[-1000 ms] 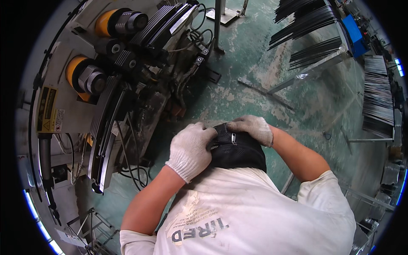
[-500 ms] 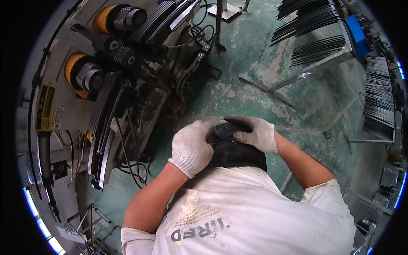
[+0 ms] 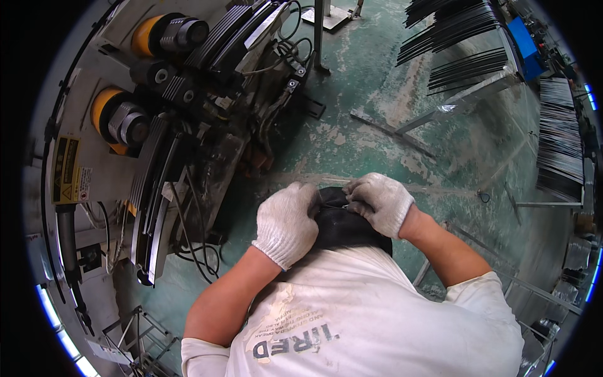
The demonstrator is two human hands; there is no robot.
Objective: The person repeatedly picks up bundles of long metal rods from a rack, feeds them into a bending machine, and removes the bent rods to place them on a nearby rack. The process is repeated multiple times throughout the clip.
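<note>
A black waist bag [image 3: 348, 229] sits against my front, just past the hem of my white shirt. Both hands wear white knit gloves with dark, soiled fingers. My left hand [image 3: 287, 220] is closed on the left side of the bag's upper edge, its fingertips partly hidden. At the right of that edge, my right hand [image 3: 382, 202] has its thumb and fingers pinched together. A thin light line, possibly a zipper, runs along the bag between the hands. What lies inside the bag does not show.
On the left stands a machine with yellow-collared rollers [image 3: 129, 122], black curved bars and hanging cables [image 3: 195, 220]. Racks of thin black rods [image 3: 458, 31] and grey rods [image 3: 559, 138] stand at the right. A metal bar [image 3: 392, 133] lies low over the worn green floor [image 3: 352, 132].
My right hand has drawn its stretched fingers back from the bag's far edge and curled them into a pinch. The left hand stays at the bag, slightly shifted.
</note>
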